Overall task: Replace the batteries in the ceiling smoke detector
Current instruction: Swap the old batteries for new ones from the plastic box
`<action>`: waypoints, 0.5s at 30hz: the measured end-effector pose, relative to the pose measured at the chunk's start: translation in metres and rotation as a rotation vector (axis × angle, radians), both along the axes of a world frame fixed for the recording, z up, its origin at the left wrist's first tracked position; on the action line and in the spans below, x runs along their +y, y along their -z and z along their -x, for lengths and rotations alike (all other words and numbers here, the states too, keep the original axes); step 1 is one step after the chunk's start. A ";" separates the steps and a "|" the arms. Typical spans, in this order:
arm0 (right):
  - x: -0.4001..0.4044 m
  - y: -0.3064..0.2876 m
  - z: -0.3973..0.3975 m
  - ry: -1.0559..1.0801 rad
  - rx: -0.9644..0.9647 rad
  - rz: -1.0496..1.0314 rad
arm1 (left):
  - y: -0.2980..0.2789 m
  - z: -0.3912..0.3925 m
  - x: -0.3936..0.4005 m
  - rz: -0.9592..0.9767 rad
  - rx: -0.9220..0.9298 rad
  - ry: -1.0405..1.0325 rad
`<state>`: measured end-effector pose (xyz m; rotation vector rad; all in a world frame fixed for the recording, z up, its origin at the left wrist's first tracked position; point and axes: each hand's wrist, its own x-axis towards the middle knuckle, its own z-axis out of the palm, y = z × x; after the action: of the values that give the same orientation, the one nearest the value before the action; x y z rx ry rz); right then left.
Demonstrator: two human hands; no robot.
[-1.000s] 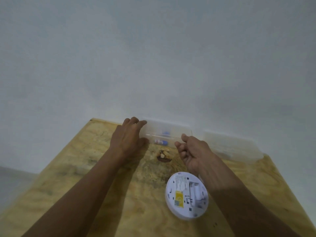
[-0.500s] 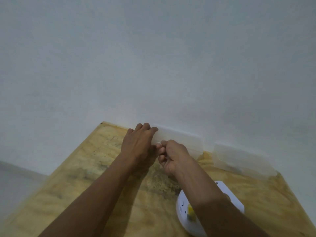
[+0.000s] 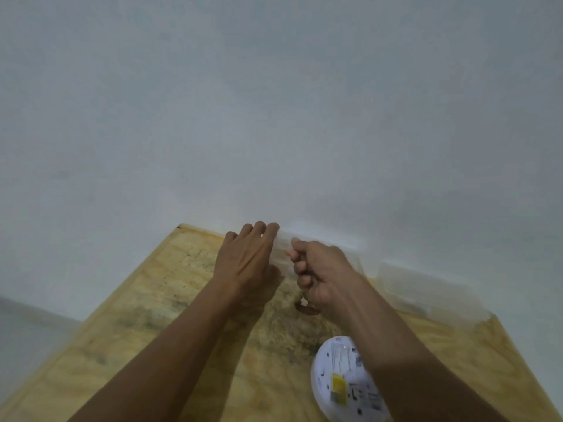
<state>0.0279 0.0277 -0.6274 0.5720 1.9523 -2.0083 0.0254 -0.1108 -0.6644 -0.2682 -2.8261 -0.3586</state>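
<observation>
The white round smoke detector [image 3: 341, 379] lies back-up on the wooden table [image 3: 170, 315], showing a yellow label; my right forearm covers part of it. A clear plastic box [image 3: 285, 243] stands against the wall at the table's far edge. My left hand [image 3: 246, 263] clasps the box's left end, fingers over its top. My right hand [image 3: 320, 272] is curled against the box's front, with its fingertips at the lid's edge. Both hands hide most of the box, and its contents cannot be seen.
A second clear plastic box [image 3: 426, 290] stands by the wall to the right. A dark brown knot [image 3: 306, 310] marks the wood just under my right hand. The white wall rises directly behind the table, whose left edge drops to the floor.
My right hand has moved left to the box and now sits beside my left hand. The left hand has kept its hold on the box's left end.
</observation>
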 end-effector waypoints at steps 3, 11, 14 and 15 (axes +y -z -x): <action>0.016 -0.019 0.010 -0.138 0.055 -0.169 | 0.003 -0.004 0.001 -0.077 0.049 0.009; 0.034 -0.015 0.031 -0.579 0.428 -0.975 | 0.011 -0.003 -0.001 -0.031 0.135 0.024; 0.027 0.006 0.027 -0.687 0.495 -1.056 | 0.009 -0.006 0.002 -0.039 0.132 0.027; 0.024 0.013 0.026 -0.686 0.513 -1.069 | 0.009 -0.005 0.002 -0.051 0.132 0.027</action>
<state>0.0023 0.0516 -0.6403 -0.4688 2.8951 -0.6233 0.0309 -0.1087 -0.6738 -0.3080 -2.6821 -0.4029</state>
